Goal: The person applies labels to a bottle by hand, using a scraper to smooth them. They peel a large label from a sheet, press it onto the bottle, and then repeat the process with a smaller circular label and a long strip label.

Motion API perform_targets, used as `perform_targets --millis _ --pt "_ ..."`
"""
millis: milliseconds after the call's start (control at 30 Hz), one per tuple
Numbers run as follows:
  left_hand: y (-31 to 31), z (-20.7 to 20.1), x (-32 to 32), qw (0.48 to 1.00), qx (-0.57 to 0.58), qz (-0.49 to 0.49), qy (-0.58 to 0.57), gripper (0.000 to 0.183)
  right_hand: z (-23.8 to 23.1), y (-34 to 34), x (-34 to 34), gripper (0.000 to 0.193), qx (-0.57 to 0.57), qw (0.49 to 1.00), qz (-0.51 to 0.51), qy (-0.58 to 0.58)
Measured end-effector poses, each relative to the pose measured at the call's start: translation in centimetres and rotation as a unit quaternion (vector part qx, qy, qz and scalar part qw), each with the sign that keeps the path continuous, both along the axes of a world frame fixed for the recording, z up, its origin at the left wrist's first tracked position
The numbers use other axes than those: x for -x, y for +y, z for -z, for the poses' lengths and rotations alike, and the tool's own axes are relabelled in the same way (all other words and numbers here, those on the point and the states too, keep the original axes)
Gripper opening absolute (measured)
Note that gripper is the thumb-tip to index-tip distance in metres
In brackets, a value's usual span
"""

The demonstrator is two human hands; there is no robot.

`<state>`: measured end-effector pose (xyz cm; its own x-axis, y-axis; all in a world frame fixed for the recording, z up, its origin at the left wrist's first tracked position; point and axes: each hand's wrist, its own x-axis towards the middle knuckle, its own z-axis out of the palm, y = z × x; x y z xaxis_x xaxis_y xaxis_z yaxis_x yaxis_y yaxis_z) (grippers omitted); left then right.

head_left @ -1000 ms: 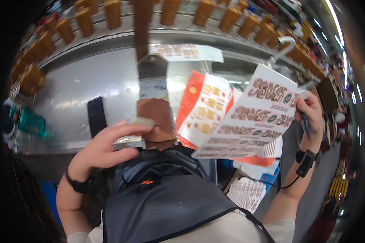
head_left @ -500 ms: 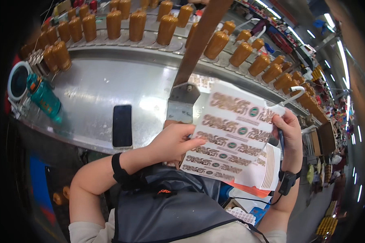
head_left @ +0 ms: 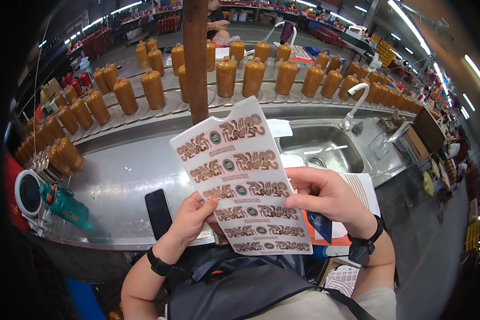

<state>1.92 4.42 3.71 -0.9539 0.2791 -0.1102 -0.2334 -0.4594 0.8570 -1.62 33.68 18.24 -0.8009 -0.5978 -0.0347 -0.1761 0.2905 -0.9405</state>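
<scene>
In front of me, a white sheet of printed decals (head_left: 241,177) stands tilted, with rows of brown scrolling patterns and small green round emblems. Its left edge is pinched between the thumb and fingers of my left hand (head_left: 193,217). My right hand (head_left: 329,196) grips the sheet's right edge, thumb on the front. A dark blue flat tool with a pointed corner (head_left: 320,226) sticks out below the right palm; its upper part is hidden. Behind it lie striped white paper sheets (head_left: 360,189) on something orange-red.
Amber-brown bottles (head_left: 253,76) line a curved conveyor beyond the metal table (head_left: 112,186). A brown post (head_left: 196,64) rises before me. At left are a phone (head_left: 158,213), a teal drink bottle (head_left: 66,208) and a round fan (head_left: 28,192); at right, a sink (head_left: 352,146) with a white tap (head_left: 357,98).
My view has swung, bringing the sink into sight. The sheet has turned and moved left between my hands, and my right hand now grips lower along its right edge.
</scene>
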Motion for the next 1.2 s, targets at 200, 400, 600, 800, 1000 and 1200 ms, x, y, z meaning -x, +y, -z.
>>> perform_targets --millis 200,400,600,800,1000,1200 --pt "0.0 -0.5 -0.3 1.0 0.015 -0.003 -0.008 0.031 0.2 -2.1 -1.2 0.069 0.04 0.999 0.013 0.002" --pt "-0.2 -0.6 0.0 1.0 0.023 -0.003 -0.012 0.029 0.5 -2.8 -1.3 0.08 0.023 1.0 0.021 0.006" --pt "-0.4 0.1 0.0 1.0 0.019 -0.008 -0.01 0.028 -0.8 -3.6 -1.9 0.084 -0.042 0.998 -0.002 0.04" --pt "-0.4 0.9 0.0 1.0 0.015 0.001 -0.007 0.03 -1.4 -4.2 -2.6 0.088 -0.116 0.986 -0.044 0.111" --pt "-0.9 1.1 -0.2 1.0 0.021 0.005 -0.001 0.028 -0.8 -4.1 -3.1 0.088 -0.103 0.986 -0.055 0.117" --pt "-1.4 1.8 -0.2 0.999 0.022 0.03 -0.026 0.031 0.5 -4.0 -2.7 0.083 -0.045 0.994 -0.095 0.024"
